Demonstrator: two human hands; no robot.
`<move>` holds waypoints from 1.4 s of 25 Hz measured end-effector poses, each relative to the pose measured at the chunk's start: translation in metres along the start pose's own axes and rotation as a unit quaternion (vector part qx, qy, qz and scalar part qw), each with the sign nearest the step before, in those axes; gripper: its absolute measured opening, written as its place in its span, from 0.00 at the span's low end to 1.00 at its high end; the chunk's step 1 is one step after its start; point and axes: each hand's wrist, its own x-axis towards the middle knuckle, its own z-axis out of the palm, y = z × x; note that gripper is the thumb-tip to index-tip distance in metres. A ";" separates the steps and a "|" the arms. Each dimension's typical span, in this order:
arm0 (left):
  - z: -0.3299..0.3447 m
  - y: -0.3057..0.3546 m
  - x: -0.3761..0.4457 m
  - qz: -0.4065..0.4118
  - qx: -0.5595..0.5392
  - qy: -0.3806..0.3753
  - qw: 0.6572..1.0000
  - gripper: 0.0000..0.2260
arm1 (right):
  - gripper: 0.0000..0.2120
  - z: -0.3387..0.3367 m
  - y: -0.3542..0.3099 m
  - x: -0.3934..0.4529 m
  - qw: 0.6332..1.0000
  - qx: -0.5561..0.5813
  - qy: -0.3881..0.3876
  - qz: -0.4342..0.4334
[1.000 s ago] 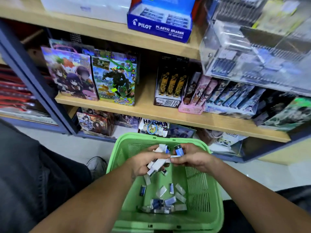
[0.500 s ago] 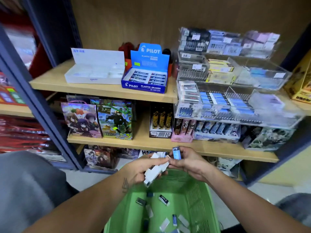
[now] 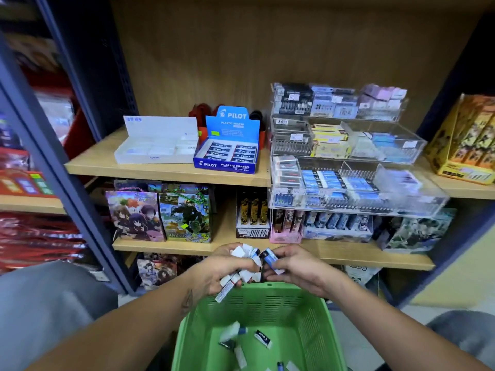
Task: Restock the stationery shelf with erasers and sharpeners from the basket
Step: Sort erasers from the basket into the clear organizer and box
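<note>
Item: my left hand grips an eraser bundle, right hand pinches one eraser, both fingers now lifted above the basket, shelf-bound.

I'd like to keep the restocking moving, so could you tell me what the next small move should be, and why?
Probably lift the right hand with its blue-sleeved eraser to the clear tiered display; similar blue-sleeved erasers sit there. The left hand already holds a bundle.
</note>
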 end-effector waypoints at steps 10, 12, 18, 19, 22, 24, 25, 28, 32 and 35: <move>-0.012 0.126 -0.073 0.157 0.014 -0.051 0.986 0.18 | 0.07 0.011 -0.077 -0.081 0.976 -0.088 -0.048 -0.193; -0.005 0.164 -0.084 0.190 0.023 -0.044 0.980 0.16 | 0.09 0.011 -0.107 -0.102 0.967 -0.093 -0.050 -0.233; 0.041 0.243 -0.090 0.245 0.058 -0.002 0.968 0.09 | 0.19 -0.020 -0.184 -0.115 0.929 -0.127 0.080 -0.337; 0.048 0.250 -0.089 0.245 0.067 -0.001 0.967 0.10 | 0.15 -0.030 -0.190 -0.111 0.916 -0.155 0.133 -0.345; 0.066 0.263 -0.082 0.249 0.083 -0.005 0.965 0.13 | 0.08 -0.063 -0.200 -0.103 0.891 -0.210 0.227 -0.333; 0.077 0.267 -0.078 0.243 0.095 -0.013 0.965 0.14 | 0.06 -0.080 -0.201 -0.101 0.884 -0.238 0.251 -0.315; 0.081 0.267 -0.074 0.238 0.104 -0.018 0.966 0.14 | 0.06 -0.087 -0.201 -0.102 0.884 -0.251 0.249 -0.306; 0.090 0.261 -0.066 0.216 0.129 -0.040 0.967 0.14 | 0.10 -0.100 -0.200 -0.108 0.878 -0.310 0.240 -0.276; 0.109 0.255 -0.062 0.203 0.170 -0.065 0.962 0.14 | 0.12 -0.123 -0.196 -0.123 0.853 -0.382 0.282 -0.215; 0.125 0.253 -0.057 0.199 0.188 -0.070 0.959 0.13 | 0.14 -0.139 -0.192 -0.128 0.783 -0.488 0.335 -0.190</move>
